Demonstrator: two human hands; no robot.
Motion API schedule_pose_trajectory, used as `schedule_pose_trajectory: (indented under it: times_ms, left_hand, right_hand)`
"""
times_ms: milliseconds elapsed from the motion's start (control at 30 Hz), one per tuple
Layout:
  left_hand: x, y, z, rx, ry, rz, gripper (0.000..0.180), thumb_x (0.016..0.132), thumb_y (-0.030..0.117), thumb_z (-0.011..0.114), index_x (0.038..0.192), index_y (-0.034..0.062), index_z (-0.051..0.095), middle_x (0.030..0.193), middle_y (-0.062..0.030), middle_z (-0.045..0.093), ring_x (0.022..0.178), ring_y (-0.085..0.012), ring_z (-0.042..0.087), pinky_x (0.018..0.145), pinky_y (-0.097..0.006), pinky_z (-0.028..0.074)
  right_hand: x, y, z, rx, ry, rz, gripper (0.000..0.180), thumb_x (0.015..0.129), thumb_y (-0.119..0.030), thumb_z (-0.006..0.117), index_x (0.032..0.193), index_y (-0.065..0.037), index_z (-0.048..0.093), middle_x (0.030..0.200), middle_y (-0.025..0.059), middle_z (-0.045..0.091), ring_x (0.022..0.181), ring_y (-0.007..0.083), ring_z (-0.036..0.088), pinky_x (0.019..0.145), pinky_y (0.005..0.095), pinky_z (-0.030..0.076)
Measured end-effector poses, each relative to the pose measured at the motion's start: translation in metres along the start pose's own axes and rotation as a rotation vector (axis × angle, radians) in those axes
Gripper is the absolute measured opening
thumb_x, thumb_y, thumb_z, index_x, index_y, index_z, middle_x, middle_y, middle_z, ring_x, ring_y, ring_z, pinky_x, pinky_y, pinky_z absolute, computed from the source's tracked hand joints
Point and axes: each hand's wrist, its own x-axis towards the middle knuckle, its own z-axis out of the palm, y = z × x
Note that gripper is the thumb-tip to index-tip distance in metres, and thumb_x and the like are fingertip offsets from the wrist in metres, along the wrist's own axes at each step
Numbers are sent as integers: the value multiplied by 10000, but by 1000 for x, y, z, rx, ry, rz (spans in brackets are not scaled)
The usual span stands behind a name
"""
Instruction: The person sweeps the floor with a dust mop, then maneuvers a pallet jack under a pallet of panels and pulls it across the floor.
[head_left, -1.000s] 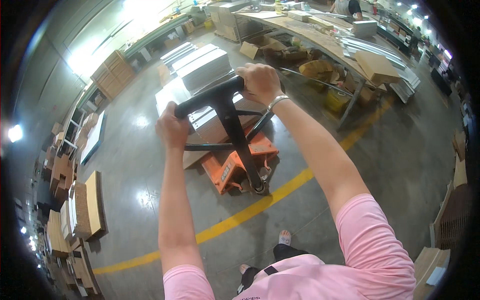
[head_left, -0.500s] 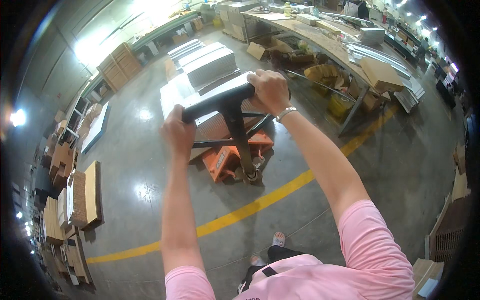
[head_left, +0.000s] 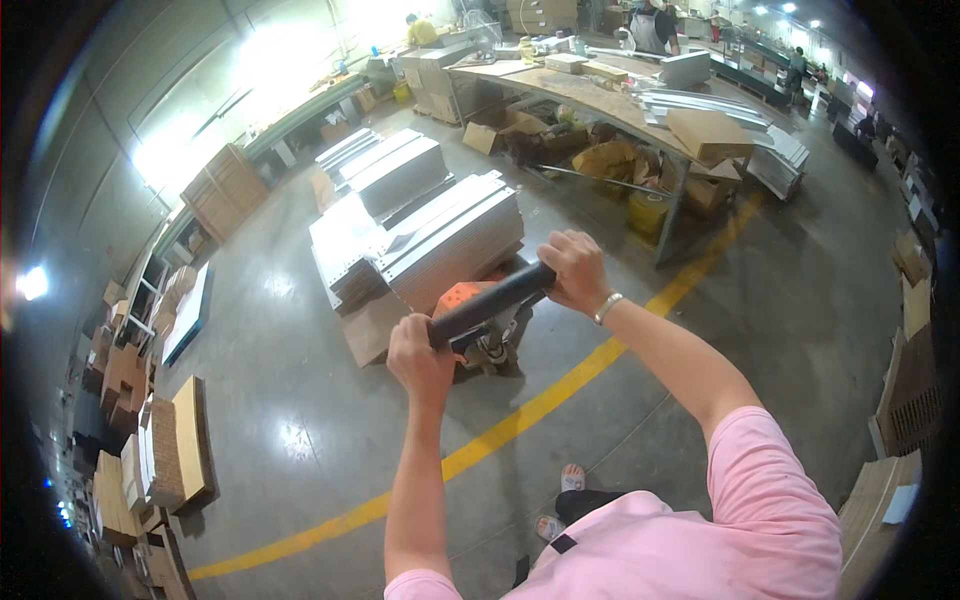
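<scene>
Both hands are closed round the black handle bar (head_left: 490, 303) of an orange pallet jack (head_left: 462, 294). My left hand (head_left: 420, 358) grips its left end; my right hand (head_left: 577, 272), with a bracelet at the wrist, grips the right end, higher in view. The bar hides most of the jack's body and the shaft below it. Just beyond the jack are stacks of white panels (head_left: 455, 238) with brown layered sides, lying on cardboard (head_left: 368, 328). Whether the forks are under the load I cannot tell.
At right stands a long workbench (head_left: 560, 85) with boxes and yellow containers beneath it. A yellow floor line (head_left: 520, 415) crosses in front of my feet. Stacked boards (head_left: 188, 440) and cartons line the left side. Another person (head_left: 655, 30) is behind the workbench.
The handle bar has swung down toward me and to the right, both hands still on it. More of the panel stacks now shows beyond it.
</scene>
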Motion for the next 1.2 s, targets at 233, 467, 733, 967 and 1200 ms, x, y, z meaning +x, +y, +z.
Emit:
schedule_pose_trajectory:
  times_ms: [233, 467, 733, 967, 1200]
  left_hand:
    - [-62, 35, -34, -87, -70, -45, 289, 572, -19, 650, 814, 67, 517, 753, -129, 534, 732, -351, 539, 659, -435, 436]
    - [-109, 77, -72, -42, -427, -103, 392, 615, 208, 754, 888, 60, 515, 834, -137, 558, 817, -349, 553, 716, -429, 444]
    - [-129, 136, -67, 132, -1439, -212, 512, 710, 546, 663, 907, 74, 636, 832, -164, 653, 834, -333, 634, 721, -417, 478]
    - [-246, 192, -26, 101, -1697, -406, 441, 669, 459, 678, 992, 158, 693, 906, -119, 691, 883, -297, 658, 781, -416, 515]
    - [-250, 230, -2, 106, -1622, -497, 436, 657, 416, 695, 1004, 154, 670, 959, -128, 683, 931, -312, 646, 817, -426, 506]
  right_hand:
    - [-68, -25, -39, -27, -26, -7, 293, 539, -110, 677, 773, -129, 502, 758, 49, 472, 721, 257, 504, 678, 384, 428]
    - [-135, -30, -76, 56, -134, -57, 301, 548, -135, 683, 788, -126, 502, 785, 57, 467, 725, 261, 506, 686, 404, 427]
    - [-221, -24, -123, 196, -480, -183, 233, 661, -219, 663, 844, -140, 542, 810, 73, 507, 708, 243, 541, 652, 392, 440]
    - [-310, 0, -136, 415, -941, -211, 247, 723, -200, 637, 925, -116, 523, 825, 126, 568, 706, 308, 639, 614, 427, 472]
    - [-317, 35, -125, 512, -1211, -228, 197, 713, -198, 610, 878, -92, 590, 777, 142, 635, 706, 333, 649, 609, 441, 506]
